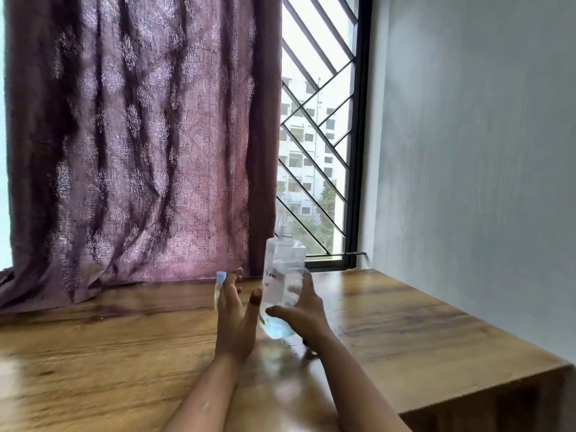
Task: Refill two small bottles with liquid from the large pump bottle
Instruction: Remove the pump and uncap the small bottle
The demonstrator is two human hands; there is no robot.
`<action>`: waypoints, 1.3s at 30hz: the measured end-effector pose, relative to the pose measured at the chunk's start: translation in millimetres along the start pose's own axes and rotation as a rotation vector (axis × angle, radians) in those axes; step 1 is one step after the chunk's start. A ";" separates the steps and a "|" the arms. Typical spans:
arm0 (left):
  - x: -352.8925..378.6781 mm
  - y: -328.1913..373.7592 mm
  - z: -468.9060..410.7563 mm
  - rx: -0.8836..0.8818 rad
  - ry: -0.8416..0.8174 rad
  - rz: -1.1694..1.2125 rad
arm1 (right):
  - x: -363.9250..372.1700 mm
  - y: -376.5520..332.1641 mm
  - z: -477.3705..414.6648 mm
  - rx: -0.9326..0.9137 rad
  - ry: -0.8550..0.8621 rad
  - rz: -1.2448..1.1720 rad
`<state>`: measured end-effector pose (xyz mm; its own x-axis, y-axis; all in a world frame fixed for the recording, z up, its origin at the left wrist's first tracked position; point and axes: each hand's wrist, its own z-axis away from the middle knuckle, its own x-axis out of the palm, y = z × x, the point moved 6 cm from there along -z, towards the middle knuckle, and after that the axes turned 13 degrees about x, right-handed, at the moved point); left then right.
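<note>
The large clear bottle (284, 275) stands near the middle of the wooden table (405, 322), leaning slightly. Its threaded neck is bare, with no pump on it, and handwriting marks its front. My right hand (304, 313) wraps its lower part, thumb across the front and fingers on the right side. A small bottle with a light blue cap (221, 277) stands just left of it, mostly hidden behind my left hand (233, 316). That hand's fingers are stretched out and apart, thumb near the large bottle. Whether it touches the small bottle is unclear.
A purple patterned curtain (140, 151) hangs along the table's back edge. A barred window (318, 135) is behind the bottles. A grey wall (467, 151) borders the right side. The table's right front corner (564, 366) drops off.
</note>
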<state>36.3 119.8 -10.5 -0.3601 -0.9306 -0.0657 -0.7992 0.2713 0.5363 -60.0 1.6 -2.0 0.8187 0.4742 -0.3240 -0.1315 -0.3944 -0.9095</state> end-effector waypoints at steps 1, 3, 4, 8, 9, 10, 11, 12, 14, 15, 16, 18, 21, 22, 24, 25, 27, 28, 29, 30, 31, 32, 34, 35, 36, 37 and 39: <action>0.9 1.7 0.1 0.014 -0.011 -0.005 | -9.5 -1.8 -3.0 0.002 0.030 -0.016; 4.5 5.8 1.4 0.055 -0.058 -0.020 | -30.7 -5.8 -9.3 0.001 0.074 -0.019; 7.0 7.7 2.5 0.065 -0.085 -0.029 | -42.4 -6.3 -12.3 0.006 0.099 -0.013; 13.3 8.6 5.7 0.053 -0.160 -0.065 | -80.5 4.1 -20.0 0.039 0.208 0.036; 14.7 9.0 6.6 0.050 -0.175 -0.065 | -86.2 10.3 -19.8 0.055 0.225 0.056; 16.0 8.9 6.6 0.051 -0.192 -0.065 | -90.0 16.3 -19.5 0.073 0.236 0.074; 17.6 8.9 7.2 0.056 -0.212 -0.063 | -92.6 23.6 -18.8 0.092 0.243 0.091; 19.1 8.9 7.9 0.060 -0.232 -0.060 | -93.9 31.2 -18.3 0.113 0.246 0.105; 21.9 8.0 9.2 0.050 -0.270 -0.065 | -94.3 45.8 -18.9 0.157 0.255 0.117; 22.7 7.6 9.6 0.043 -0.282 -0.077 | -94.2 50.7 -19.6 0.167 0.261 0.112; 23.2 6.6 9.7 0.040 -0.289 -0.089 | -93.9 53.3 -20.4 0.169 0.263 0.107; 23.5 6.7 9.8 0.039 -0.294 -0.095 | -93.2 55.3 -23.5 0.164 0.254 0.108; 22.3 5.6 10.0 0.029 -0.285 -0.103 | -92.1 58.2 -27.1 0.154 0.240 0.074; 21.7 5.6 9.9 0.032 -0.282 -0.105 | -91.8 58.9 -27.9 0.150 0.242 0.061; 20.2 5.1 8.5 0.032 -0.271 -0.126 | -91.3 60.4 -28.6 0.146 0.243 0.059; 19.3 4.0 7.2 0.030 -0.263 -0.144 | -90.2 59.6 -27.7 0.146 0.242 0.065; 17.4 0.2 3.2 0.019 -0.256 -0.180 | -88.0 49.8 -21.9 0.084 0.300 0.134; 16.9 -2.6 0.2 0.002 -0.265 -0.201 | -88.1 38.3 -16.0 -0.009 0.387 0.206; 16.3 -6.9 -3.6 -0.023 -0.289 -0.220 | -86.2 24.2 -9.1 -0.129 0.492 0.288; 16.4 -11.5 -7.7 -0.055 -0.325 -0.233 | -83.6 9.1 0.6 -0.258 0.602 0.348; 16.4 -16.9 -13.2 -0.081 -0.372 -0.246 | -77.6 -5.6 9.9 -0.377 0.693 0.365; 17.1 -21.1 -18.2 -0.091 -0.430 -0.272 | -70.0 -20.2 19.5 -0.485 0.744 0.345; 17.8 -23.7 -26.7 -0.049 -0.522 -0.352 | -47.8 -44.2 28.3 -0.659 0.719 0.278; 17.1 -24.1 -28.2 -0.024 -0.528 -0.370 | -34.1 -52.3 26.6 -0.708 0.651 0.256; 15.6 -24.6 -27.6 -0.016 -0.520 -0.365 | -18.0 -56.9 19.1 -0.712 0.554 0.244; 14.1 -26.0 -24.2 -0.015 -0.512 -0.342 | -2.7 -57.2 6.9 -0.667 0.444 0.235; 10.1 -32.4 -15.4 -0.009 -0.519 -0.303 | 24.5 -45.3 -26.6 -0.455 0.278 0.227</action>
<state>66.0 97.8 -15.6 -0.3069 -0.7237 -0.6181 -0.8995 0.0085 0.4367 -19.1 10.2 38.3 0.9221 0.1376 -0.3616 -0.1180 -0.7901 -0.6015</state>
